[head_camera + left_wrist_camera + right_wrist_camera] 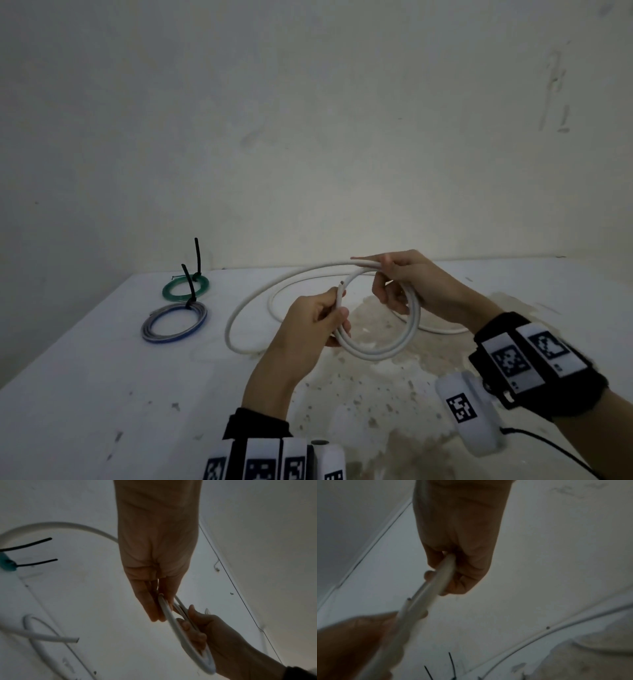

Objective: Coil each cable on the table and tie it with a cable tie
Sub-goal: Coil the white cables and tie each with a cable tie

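Note:
A thick white cable (376,353) is partly wound into a small coil held above the table between both hands. My left hand (318,315) pinches the coil's left side near the cable's cut end (340,285). My right hand (404,281) grips the coil's top right, fingers curled round the strands. The loose remainder of the white cable (239,308) lies in wide loops on the table. In the left wrist view the left hand's fingers (150,604) clamp the white coil (180,632). In the right wrist view my right hand (453,568) wraps the cable (436,582).
A green coil (185,287) and a blue-grey coil (174,323), each bound with a black cable tie (197,255), lie at the table's (102,394) back left. The wall rises right behind the table. A stained patch marks the table's right half.

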